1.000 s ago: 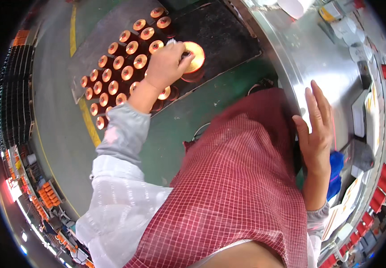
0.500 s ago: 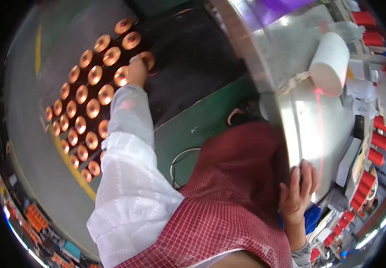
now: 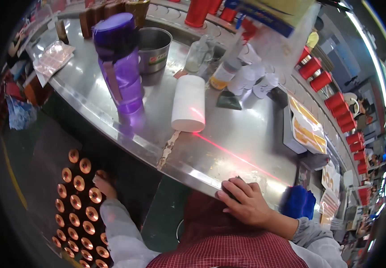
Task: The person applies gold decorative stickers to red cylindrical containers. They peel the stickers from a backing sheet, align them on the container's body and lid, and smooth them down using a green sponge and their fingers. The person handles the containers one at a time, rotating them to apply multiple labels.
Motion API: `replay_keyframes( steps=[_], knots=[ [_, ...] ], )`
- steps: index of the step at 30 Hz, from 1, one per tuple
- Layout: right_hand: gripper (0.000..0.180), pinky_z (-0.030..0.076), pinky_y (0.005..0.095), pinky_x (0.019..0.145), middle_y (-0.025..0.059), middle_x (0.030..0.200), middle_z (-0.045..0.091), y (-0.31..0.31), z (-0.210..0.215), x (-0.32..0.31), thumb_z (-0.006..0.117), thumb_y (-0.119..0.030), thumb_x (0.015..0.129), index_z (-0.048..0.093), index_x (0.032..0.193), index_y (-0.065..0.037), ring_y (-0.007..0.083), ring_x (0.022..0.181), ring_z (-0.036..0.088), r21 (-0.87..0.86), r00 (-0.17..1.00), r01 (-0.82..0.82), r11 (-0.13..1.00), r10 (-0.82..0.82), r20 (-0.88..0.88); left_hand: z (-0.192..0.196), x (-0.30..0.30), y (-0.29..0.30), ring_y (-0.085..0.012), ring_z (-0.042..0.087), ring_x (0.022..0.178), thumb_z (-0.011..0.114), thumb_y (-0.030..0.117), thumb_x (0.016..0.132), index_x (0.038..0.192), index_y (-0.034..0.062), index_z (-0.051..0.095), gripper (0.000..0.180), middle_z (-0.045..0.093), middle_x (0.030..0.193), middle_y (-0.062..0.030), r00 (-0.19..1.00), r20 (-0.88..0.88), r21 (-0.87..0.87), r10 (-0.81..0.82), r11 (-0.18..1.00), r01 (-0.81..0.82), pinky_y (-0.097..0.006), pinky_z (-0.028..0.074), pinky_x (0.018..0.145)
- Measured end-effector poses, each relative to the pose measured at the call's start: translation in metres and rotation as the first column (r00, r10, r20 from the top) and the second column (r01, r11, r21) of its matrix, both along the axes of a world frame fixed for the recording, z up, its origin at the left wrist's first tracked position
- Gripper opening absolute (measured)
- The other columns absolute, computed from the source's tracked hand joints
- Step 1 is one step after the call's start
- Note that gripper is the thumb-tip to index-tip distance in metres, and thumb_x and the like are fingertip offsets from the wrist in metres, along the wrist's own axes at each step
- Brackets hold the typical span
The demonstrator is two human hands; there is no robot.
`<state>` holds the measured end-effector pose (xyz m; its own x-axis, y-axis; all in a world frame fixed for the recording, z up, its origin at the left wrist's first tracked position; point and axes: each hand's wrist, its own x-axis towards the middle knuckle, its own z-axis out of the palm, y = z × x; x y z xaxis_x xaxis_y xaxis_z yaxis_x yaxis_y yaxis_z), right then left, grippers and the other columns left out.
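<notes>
At the lower left, my left hand (image 3: 107, 185) reaches down beside the steel table, its fingers closed at one copper-coloured round piece that it mostly covers. Several like pieces (image 3: 79, 183), shiny discs with dark centres, stand in rows next to it on a dark surface. My right hand (image 3: 249, 204) rests on the table's near edge with its fingers curled. Something small and dark shows between the thumb and fingers, too hidden to name. A white cylindrical roll (image 3: 188, 102) stands on the steel table (image 3: 228, 147) beyond that hand.
A purple bottle (image 3: 124, 76), a metal pot (image 3: 155, 51), clear glass bottles (image 3: 197, 53) and small white rolls (image 3: 246, 80) stand farther back. Blue cloth (image 3: 298, 202) lies right of my right hand. Red spools (image 3: 322, 80) line the far side. A red laser line crosses the table.
The view has swung up and to the right, bringing more of the tabletop into sight. My left hand stays low among the copper-coloured pieces, and my right hand stays at the table edge.
</notes>
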<state>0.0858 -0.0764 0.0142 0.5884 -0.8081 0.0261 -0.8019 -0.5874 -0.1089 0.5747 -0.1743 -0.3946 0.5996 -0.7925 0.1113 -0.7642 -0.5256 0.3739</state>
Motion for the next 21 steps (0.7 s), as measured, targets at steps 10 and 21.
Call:
replay_keyframes(
  steps=[10,21],
  knots=[
    [0.040,0.044,0.0453,0.101,0.0208,0.126,0.055,-0.025,0.097,-0.093,0.050,0.018,0.071,0.065,0.102,-0.002,0.0406,0.126,0.048,-0.198,0.895,0.142,0.970,-0.040,0.445,0.310,-0.282,0.090,-0.0261,0.054,0.108,0.048,-0.001,0.088,0.114,-0.0091,0.053,0.028,0.056,0.117,-0.0211,0.600,-0.232,-0.908,-0.765,0.391,0.148,-0.037,0.041,0.098],
    [0.022,0.048,0.0394,0.089,0.0186,0.108,0.062,-0.304,0.133,-0.268,0.057,-0.007,0.086,0.066,0.107,-0.003,0.0351,0.103,0.061,-0.274,0.840,0.473,0.837,-0.335,0.427,0.382,-0.391,0.061,-0.0299,0.061,0.068,0.064,0.009,0.082,0.094,0.0036,0.065,0.013,0.065,0.084,-0.0129,0.336,-0.297,-0.680,-0.894,0.445,0.582,-0.038,0.049,0.061]
  ],
)
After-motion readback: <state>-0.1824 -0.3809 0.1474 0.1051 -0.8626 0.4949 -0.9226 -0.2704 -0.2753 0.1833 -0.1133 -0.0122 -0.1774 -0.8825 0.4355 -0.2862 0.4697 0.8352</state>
